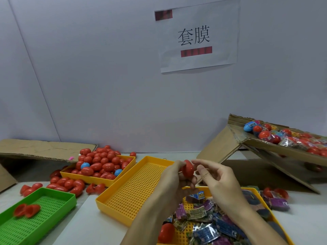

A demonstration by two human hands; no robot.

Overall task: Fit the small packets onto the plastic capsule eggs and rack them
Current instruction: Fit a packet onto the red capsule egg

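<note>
- Packets fill the yellow tray beneath my hands.
- Left hand grips a red egg.
- Right hand beside it, fingers loosely curled, apparently empty.

Red capsule eggs with two blue ones fill an orange tray at centre left, a green perforated tray sits lower left, and multicoloured printed packets lie lower right.

The white table bears yellow trays, a green tray, and loose red eggs.
</note>
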